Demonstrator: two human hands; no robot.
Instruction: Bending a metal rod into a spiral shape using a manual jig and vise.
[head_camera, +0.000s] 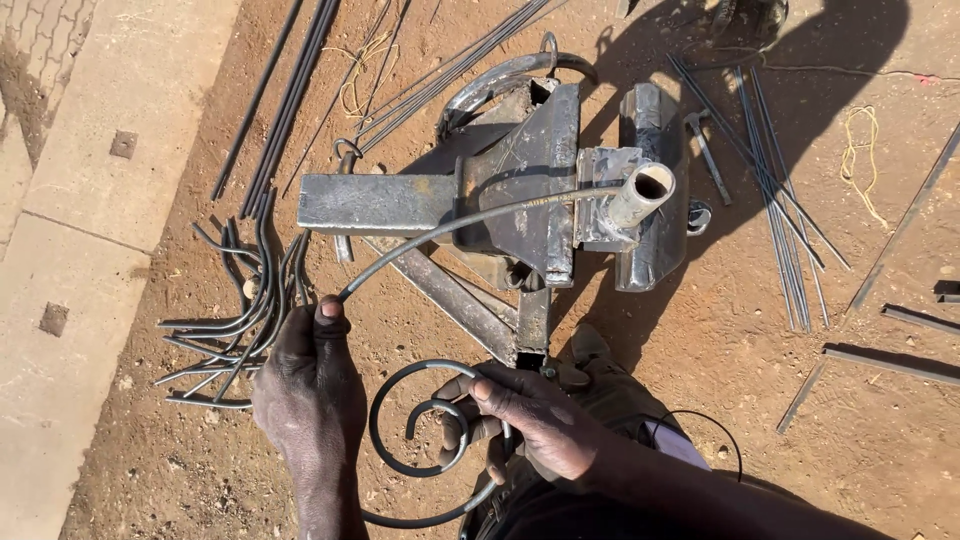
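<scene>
Steel rod (440, 228) held by both hands, spiral's bottom cut off.

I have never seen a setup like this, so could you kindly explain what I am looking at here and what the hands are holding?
This is one picture from a camera worn on the person's head, looking down. On the dirt ground stands a heavy steel bending jig with an upright pipe. A thin steel rod runs from the jig and curls into a spiral scroll. The left hand grips the rod; the right hand holds the scroll. Bent rods lie left, straight rods right.
</scene>
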